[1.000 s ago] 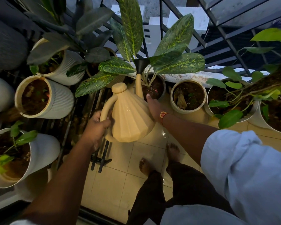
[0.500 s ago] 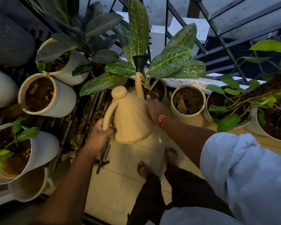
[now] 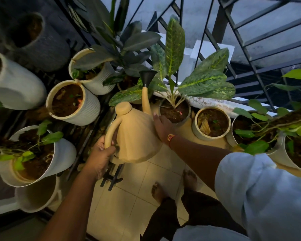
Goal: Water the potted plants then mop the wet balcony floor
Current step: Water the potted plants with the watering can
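Obs.: A beige faceted plastic watering can with a knob lid (image 3: 135, 136) sits at frame centre, held above the cream floor tiles (image 3: 129, 197). Its long spout, tipped with a black funnel-shaped rose (image 3: 147, 77), points toward the upper centre, among the leaves of the variegated green plant in a dark round pot (image 3: 175, 111). No water stream can be made out.

Left hand (image 3: 101, 153): fingers curled tight round the lower part of the looped handle, carrying the can. Right hand (image 3: 162, 126): fingers spread and pressed flat on the can's right flank near the spout base; steadying, not gripping. A red-orange wristband (image 3: 170, 137) sits at that wrist.

Surroundings: white ribbed pot of bare soil (image 3: 73, 102) at left centre; small cream pot (image 3: 211, 122) just right of the dark pot; black railing (image 3: 250, 58) across the upper right.

Handling, judged: rigid, thin-walled plastic, light when empty; weight depends on fill, which cannot be seen. Smooth facets will likely be slippery if wet. The handle is the proper hold; a supporting palm at the flank or underside controls tilt. The long spout gives leverage, so small wrist changes swing the rose widely among fragile leaves.

Status, judged: watering stage; mopping not yet begun.
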